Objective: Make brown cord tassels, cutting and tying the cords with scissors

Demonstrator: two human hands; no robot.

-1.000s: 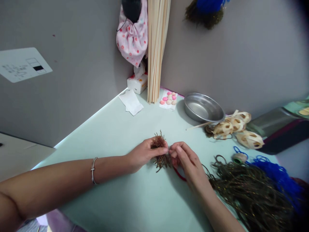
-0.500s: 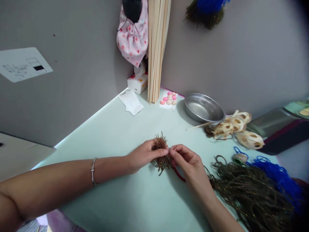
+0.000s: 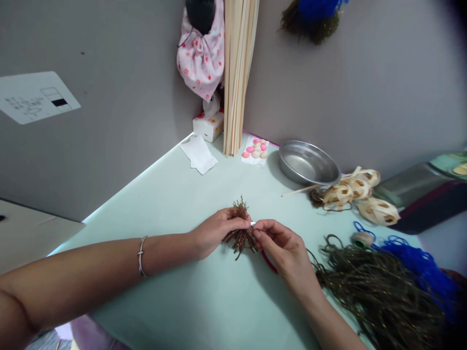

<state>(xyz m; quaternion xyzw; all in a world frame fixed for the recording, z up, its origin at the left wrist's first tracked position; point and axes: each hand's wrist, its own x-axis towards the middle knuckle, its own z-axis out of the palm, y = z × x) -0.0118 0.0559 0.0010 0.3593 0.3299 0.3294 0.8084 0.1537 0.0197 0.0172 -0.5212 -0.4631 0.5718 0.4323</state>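
My left hand (image 3: 215, 232) pinches a small brown tuft of glittery cord (image 3: 239, 237) at its waist, just above the pale green table (image 3: 175, 204). My right hand (image 3: 282, 245) meets it from the right, thumb and forefinger pinched on the tuft's middle where something small and pale shows. A red cord (image 3: 269, 262) runs under my right hand on the table. What exactly the right fingers grip is too small to name.
A heap of olive glitter cord (image 3: 375, 287) and blue cord (image 3: 419, 265) lies at the right. Behind stand a metal bowl (image 3: 308, 163), woven straw balls (image 3: 359, 192), bamboo strips (image 3: 237, 73), pink and beige beads on paper (image 3: 255, 148), a tissue box (image 3: 207, 125), a dark tray (image 3: 423, 194).
Both hands and the tuft have shifted slightly up and left, and the tuft's lower strands have turned a little; the pinch of both hands holds.
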